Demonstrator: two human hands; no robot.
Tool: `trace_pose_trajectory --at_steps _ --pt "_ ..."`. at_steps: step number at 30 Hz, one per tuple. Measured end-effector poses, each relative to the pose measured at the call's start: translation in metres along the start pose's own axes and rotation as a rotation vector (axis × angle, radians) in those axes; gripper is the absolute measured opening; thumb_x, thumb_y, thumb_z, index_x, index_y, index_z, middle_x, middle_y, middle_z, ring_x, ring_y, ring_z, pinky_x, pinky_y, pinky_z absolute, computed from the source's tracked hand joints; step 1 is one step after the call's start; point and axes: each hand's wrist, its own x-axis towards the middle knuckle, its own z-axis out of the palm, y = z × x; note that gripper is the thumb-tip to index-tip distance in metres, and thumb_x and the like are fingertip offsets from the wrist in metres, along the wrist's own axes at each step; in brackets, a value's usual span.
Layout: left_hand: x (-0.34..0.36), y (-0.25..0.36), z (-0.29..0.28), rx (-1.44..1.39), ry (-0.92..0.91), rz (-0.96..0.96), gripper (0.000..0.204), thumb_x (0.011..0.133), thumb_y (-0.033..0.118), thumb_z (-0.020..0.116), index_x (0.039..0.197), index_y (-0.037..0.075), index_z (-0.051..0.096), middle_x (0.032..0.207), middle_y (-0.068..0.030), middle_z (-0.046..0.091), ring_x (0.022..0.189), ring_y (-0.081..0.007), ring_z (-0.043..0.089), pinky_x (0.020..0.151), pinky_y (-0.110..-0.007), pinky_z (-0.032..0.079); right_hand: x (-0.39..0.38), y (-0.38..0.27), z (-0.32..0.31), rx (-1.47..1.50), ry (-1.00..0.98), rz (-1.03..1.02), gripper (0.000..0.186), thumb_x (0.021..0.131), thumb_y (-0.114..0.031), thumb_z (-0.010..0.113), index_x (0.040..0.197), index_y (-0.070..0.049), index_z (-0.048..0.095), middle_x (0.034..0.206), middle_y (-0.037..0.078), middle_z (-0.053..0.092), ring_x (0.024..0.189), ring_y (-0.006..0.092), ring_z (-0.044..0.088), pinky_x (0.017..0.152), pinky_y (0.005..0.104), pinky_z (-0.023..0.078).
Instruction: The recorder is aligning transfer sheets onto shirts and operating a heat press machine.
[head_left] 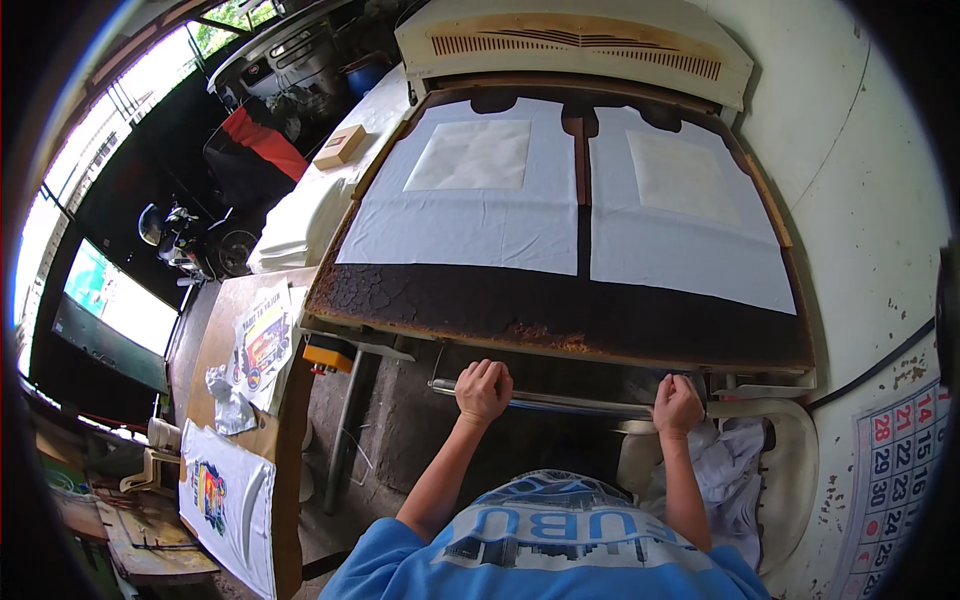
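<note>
My left hand is closed around a shiny metal bar near its left end. Toward the other end of the same bar, my right hand is closed too. Just beyond the bar lies the dark, worn bed of a large press. Two white fabric pieces lie flat on it, a left piece and a right piece, with a dark gap between them. A pale sheet rests on the left one, and another pale sheet on the right one.
A cream vented housing stands behind the bed. At left, a wooden table holds a printed sheet and a printed white shirt. A chair with crumpled white cloth stands at right. A yellow control box hangs below the bed.
</note>
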Motion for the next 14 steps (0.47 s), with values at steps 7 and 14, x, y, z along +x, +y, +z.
trace_pose_trajectory --at_steps 7,14 --pt "0.025 -0.009 0.018 -0.006 0.015 0.021 0.005 0.066 0.009 0.055 0.066 0.01 0.05 0.06 -0.0026 0.048 0.056 -0.0209 0.049 0.052 -0.032 0.039 0.026 0.002 0.02 0.024 0.065 -0.045 0.023 0.077 -0.016 0.05 0.056 -0.008 0.045 0.057 0.005 0.049 0.053 0.0269 0.051 0.045 0.0377 0.04" --pt "0.065 -0.023 0.049 0.016 0.02 0.023 0.004 0.068 0.01 0.055 0.067 0.009 0.051 0.061 -0.0036 0.049 0.058 -0.0225 0.05 0.053 -0.033 0.04 0.069 0.004 0.045 0.031 0.056 -0.076 0.024 0.078 -0.016 0.05 0.057 -0.006 0.045 0.06 0.007 0.05 0.058 0.0268 0.053 0.05 0.0375 0.042"
